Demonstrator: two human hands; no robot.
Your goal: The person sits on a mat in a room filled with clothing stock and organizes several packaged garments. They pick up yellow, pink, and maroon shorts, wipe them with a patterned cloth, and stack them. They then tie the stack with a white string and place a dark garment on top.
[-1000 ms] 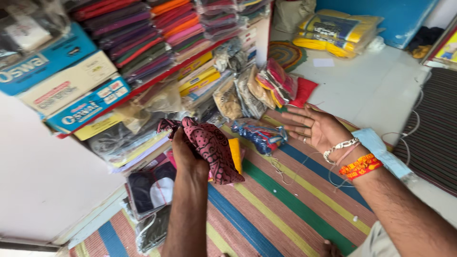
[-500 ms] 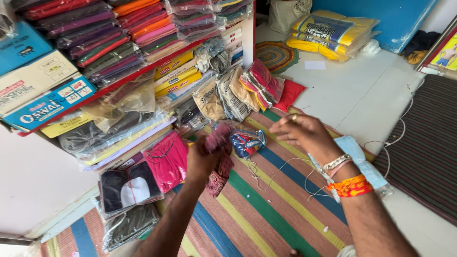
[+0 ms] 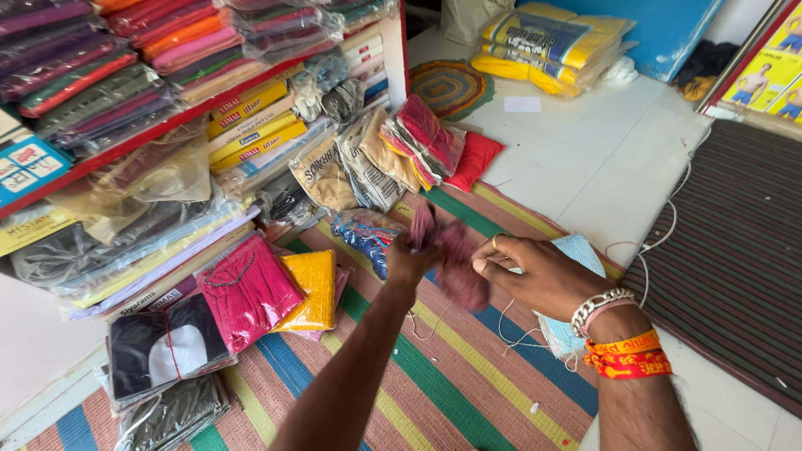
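My left hand (image 3: 409, 260) grips the upper part of a dark maroon patterned cloth (image 3: 458, 260), held up over the striped mat (image 3: 468, 376). My right hand (image 3: 535, 271), with a metal bracelet and orange threads on the wrist, pinches the same cloth from the right side. The cloth is bunched and blurred between the two hands. Just behind it lies a blue patterned packet (image 3: 365, 235), and under my right wrist a light blue cloth (image 3: 568, 250).
Shelves at the left hold stacked folded fabrics (image 3: 100, 58) and boxes. On the mat lie pink (image 3: 246, 292), yellow (image 3: 313, 288) and dark (image 3: 163, 351) packed garments. Packets lean by the shelf end (image 3: 368, 159). A yellow bundle (image 3: 551, 46) and a dark mat (image 3: 735, 242) lie beyond on the white floor.
The view swung toward the shelves. My right hand, open and apart before, has come in and taken hold of the maroon cloth that my left hand holds.
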